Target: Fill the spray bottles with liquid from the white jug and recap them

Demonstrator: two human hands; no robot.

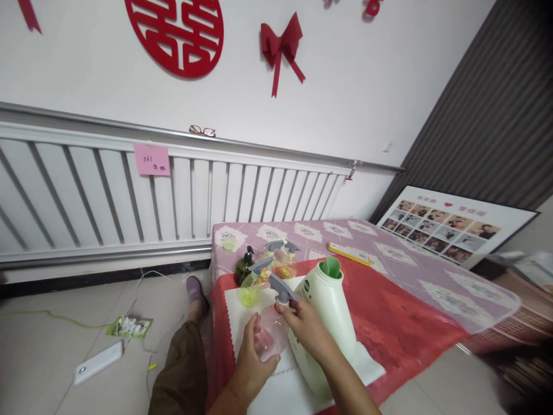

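Observation:
My left hand (pixel 253 357) is wrapped round a clear pinkish spray bottle (pixel 268 334) held over a white cloth (pixel 239 311). My right hand (pixel 305 325) pinches the neck of that bottle just under its grey trigger head (pixel 281 288). A large pale-green jug (pixel 326 314) with a green spout stands right behind my right hand. Further back stand a yellow-green spray bottle (pixel 251 285), a dark green pump bottle (pixel 244 266) and orange spray bottles (pixel 283 260).
A red cloth (pixel 401 320) lies over a purple patterned table cover (pixel 423 271). A yellow flat case (pixel 349 253) lies on it. White radiator (pixel 129 196) behind, with glasses (pixel 202 131) on top. A power bank (pixel 98 362) and cables lie on the floor at left. A photo board (pixel 453 225) leans at right.

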